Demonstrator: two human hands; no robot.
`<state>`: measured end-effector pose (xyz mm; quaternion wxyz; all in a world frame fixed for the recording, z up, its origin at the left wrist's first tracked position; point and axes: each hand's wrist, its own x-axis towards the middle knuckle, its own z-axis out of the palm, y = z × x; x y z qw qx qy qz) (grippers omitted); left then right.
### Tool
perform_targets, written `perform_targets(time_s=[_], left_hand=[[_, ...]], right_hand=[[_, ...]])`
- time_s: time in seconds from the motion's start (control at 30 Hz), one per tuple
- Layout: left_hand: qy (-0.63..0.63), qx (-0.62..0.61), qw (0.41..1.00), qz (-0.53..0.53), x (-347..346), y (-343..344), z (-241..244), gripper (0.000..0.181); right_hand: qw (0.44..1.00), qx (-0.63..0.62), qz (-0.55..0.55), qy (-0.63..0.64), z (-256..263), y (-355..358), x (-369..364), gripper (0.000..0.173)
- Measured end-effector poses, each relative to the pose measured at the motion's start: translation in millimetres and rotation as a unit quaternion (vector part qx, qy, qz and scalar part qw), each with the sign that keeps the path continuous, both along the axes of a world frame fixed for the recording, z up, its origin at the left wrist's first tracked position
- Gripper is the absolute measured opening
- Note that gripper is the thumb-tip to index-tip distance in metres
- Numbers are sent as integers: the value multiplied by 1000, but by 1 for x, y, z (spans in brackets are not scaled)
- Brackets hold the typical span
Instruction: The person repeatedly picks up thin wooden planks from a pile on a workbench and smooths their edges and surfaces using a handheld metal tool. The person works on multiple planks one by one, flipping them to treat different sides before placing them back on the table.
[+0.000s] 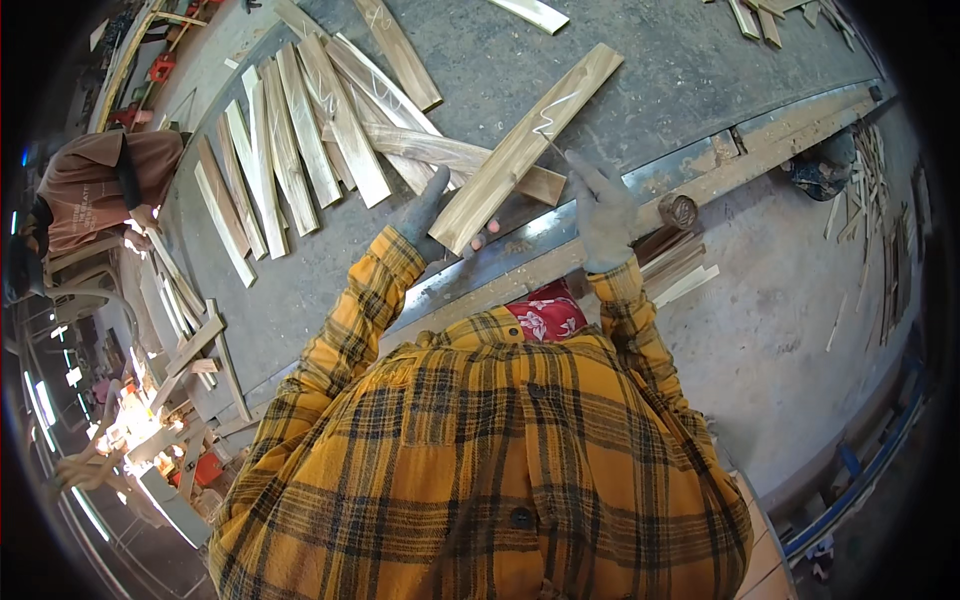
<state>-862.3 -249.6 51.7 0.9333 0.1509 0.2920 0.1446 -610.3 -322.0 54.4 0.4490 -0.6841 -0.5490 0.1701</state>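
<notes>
My left hand (pixel 429 217), in a grey glove with bare fingertips, grips the near end of a wooden board (pixel 525 146). The board is held tilted across the view, with a white zigzag mark near its far half. Just right of it is my right hand (pixel 602 214), also gloved, its fingers pointing toward the board. A thin dark line runs from those fingertips to the mark; whether it is something held is unclear. Beneath the raised board another plank (pixel 450 151) lies crosswise on the dark worktable (pixel 630 82).
Several marked boards (pixel 300 127) lie fanned out on the left. A metal strip and wooden rail (pixel 675 180) form the table's near edge. A person (pixel 97 187) handles wood strips at far left. Sticks (pixel 874 187) lie on the floor at right.
</notes>
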Motion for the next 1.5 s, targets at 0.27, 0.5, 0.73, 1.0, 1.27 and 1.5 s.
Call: perform_targets(time_s=[0.27,0.5,0.73,1.0,1.27,1.5], left_hand=[[43,54,998,8,4,3,5,90],[35,72,997,13,3,5,6,90],[153,159,972,-81,0,4,11,83],[-4,217,975,36,78,-11,46,68],[831,413,373,27,-14,61,28,100],[692,323,630,143,-89,38,20,85]], right_hand=[[984,33,57,-167,2,-13,-14,36],[963,1,74,-260,15,-29,-16,45],[991,7,90,-101,21,-20,-34,37],[823,-92,-33,560,46,22,-26,17],[968,-27,-142,206,119,162,187,39],[991,0,113,-75,52,139,79,29]])
